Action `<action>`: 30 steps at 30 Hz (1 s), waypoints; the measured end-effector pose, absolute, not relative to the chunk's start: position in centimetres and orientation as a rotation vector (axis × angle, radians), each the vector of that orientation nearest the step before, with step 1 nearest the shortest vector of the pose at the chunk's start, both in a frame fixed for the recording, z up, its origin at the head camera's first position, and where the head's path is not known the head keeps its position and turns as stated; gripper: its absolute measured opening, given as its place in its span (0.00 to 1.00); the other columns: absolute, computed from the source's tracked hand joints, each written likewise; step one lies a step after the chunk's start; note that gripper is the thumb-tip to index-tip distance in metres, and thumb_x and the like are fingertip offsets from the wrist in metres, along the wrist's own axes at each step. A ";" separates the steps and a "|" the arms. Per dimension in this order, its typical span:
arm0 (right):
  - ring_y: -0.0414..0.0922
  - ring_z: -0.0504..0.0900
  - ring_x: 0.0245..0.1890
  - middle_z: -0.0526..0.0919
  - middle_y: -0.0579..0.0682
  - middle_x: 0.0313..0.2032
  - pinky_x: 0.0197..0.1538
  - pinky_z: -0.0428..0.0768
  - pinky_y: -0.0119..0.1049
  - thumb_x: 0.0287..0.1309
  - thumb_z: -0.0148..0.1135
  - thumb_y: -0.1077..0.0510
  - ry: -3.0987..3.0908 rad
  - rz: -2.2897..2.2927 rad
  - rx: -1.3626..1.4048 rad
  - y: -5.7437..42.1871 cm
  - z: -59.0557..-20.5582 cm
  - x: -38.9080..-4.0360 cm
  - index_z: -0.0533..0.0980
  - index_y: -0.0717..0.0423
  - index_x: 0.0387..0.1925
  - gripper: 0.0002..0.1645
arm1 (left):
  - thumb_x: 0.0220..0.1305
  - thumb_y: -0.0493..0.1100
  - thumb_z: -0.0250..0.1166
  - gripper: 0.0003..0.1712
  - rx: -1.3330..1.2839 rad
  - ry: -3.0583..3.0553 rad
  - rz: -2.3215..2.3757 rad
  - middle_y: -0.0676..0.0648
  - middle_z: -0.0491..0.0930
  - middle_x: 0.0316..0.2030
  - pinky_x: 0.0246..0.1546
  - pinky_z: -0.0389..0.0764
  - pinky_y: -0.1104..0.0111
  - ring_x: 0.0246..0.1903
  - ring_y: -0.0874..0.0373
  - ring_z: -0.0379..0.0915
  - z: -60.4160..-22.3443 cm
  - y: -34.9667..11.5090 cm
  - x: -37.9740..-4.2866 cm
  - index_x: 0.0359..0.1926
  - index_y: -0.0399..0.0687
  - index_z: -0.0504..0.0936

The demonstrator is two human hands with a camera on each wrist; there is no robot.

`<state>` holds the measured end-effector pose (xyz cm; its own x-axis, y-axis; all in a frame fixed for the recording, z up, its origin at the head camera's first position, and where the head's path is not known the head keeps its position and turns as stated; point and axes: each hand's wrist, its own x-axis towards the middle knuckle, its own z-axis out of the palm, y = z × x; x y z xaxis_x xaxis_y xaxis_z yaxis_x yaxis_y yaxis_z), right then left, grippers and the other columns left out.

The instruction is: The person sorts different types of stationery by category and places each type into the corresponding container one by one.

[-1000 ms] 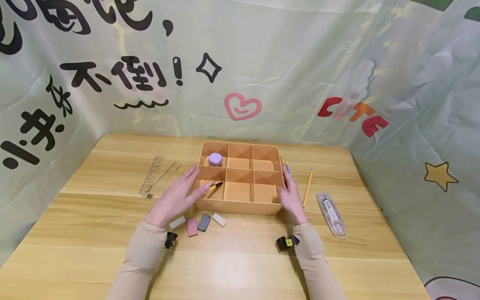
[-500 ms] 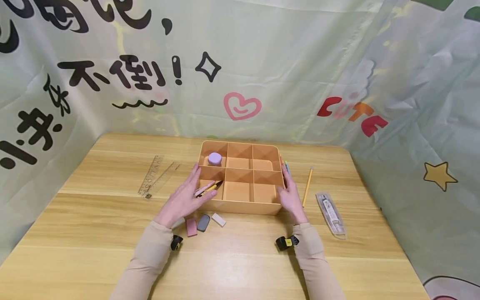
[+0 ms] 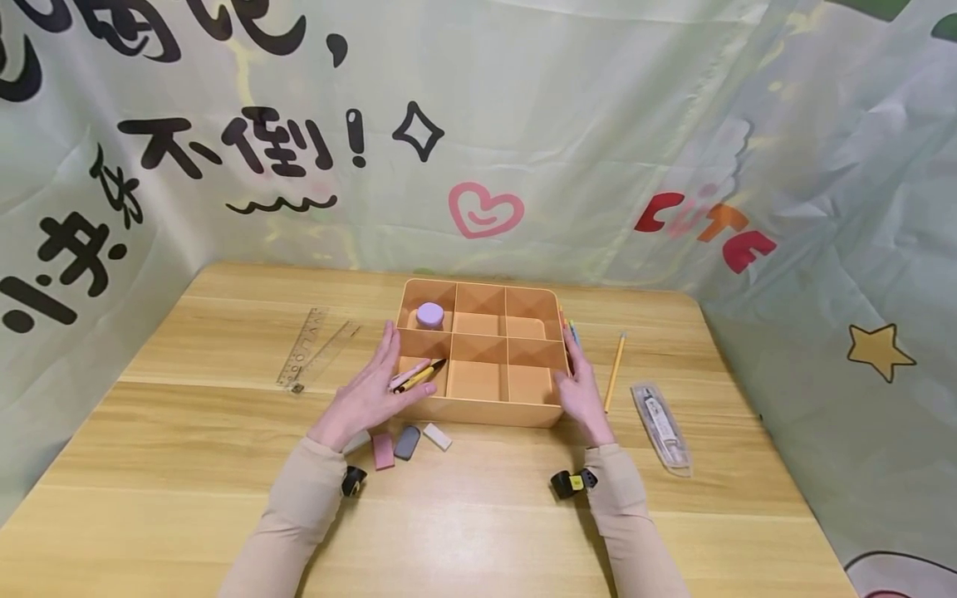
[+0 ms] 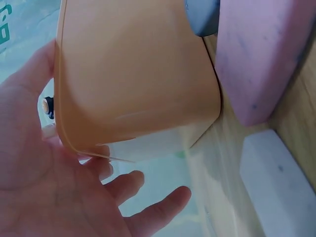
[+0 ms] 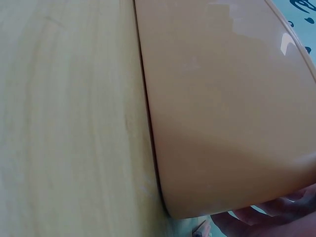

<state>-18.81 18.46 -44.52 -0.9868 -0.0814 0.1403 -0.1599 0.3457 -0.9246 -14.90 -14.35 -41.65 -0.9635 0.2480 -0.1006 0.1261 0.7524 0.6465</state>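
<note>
An orange storage box (image 3: pixel 478 411) with several compartments stands between my hands on the table. My left hand (image 3: pixel 364 399) rests at its left front corner, fingers extended along the outer side and thumb over the rim; the left wrist view shows the outer fingers spread. My right hand (image 3: pixel 583 394) grips the right wall, thumb over the rim and fingers outside, partly hidden. A pale pink pen (image 3: pixel 408 374) and a yellow-and-black pen (image 3: pixel 421 376) lie in the front left compartment. A round item with a purple top (image 3: pixel 429 315) sits in the back left compartment.
In front of the box lie a pink eraser (image 3: pixel 383 452), a grey eraser (image 3: pixel 407 443) and white ones (image 3: pixel 437 437). Clear rulers (image 3: pixel 302 349) are at left. At right lie a yellow pencil (image 3: pixel 615 372), a transparent case (image 3: pixel 661 429) and colourful sticks (image 3: pixel 572 330) beside the box.
My left hand has shifted right and closer against the box, its thumb lower by the front rim. The pink pen now shows beside the yellow one. My right hand has stayed put.
</note>
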 end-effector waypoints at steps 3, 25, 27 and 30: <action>0.58 0.46 0.80 0.46 0.62 0.80 0.80 0.47 0.53 0.59 0.42 0.79 -2.511 1.748 0.225 18.4 -44.5 -18.9 0.46 0.62 0.79 0.47 | 0.63 0.74 0.59 0.65 0.302 2.770 1.004 0.56 0.18 0.79 0.52 0.81 0.47 0.79 0.39 0.39 -41.6 -14.4 -14.9 0.80 0.51 0.29; 0.64 0.52 0.78 0.46 0.65 0.79 0.77 0.56 0.58 0.68 0.49 0.69 -2.728 1.550 0.220 19.0 -43.5 -18.7 0.41 0.61 0.80 0.45 | 0.62 0.71 0.62 0.66 0.273 2.711 1.046 0.59 0.15 0.78 0.27 0.77 0.66 0.77 0.35 0.46 -41.4 -14.4 -15.1 0.79 0.53 0.27; 0.65 0.53 0.77 0.48 0.68 0.78 0.76 0.57 0.59 0.71 0.49 0.66 -2.751 1.533 0.242 19.1 -43.3 -18.7 0.41 0.62 0.79 0.44 | 0.62 0.72 0.62 0.66 0.273 2.706 1.050 0.59 0.15 0.78 0.26 0.76 0.67 0.77 0.35 0.46 -41.4 -14.4 -15.1 0.79 0.53 0.26; 0.68 0.56 0.75 0.51 0.73 0.76 0.74 0.61 0.60 0.74 0.49 0.64 -2.752 1.525 0.307 19.5 -43.0 -18.8 0.41 0.66 0.78 0.42 | 0.61 0.72 0.62 0.67 0.276 2.697 1.063 0.59 0.14 0.78 0.23 0.75 0.65 0.77 0.35 0.46 -41.4 -14.4 -15.1 0.79 0.53 0.26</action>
<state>-18.84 19.45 -43.03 -0.9809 -0.1787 0.0766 -0.1597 0.5160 -0.8416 -15.09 -14.35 -41.44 -0.9560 0.2564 -0.1424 0.0904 0.7195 0.6886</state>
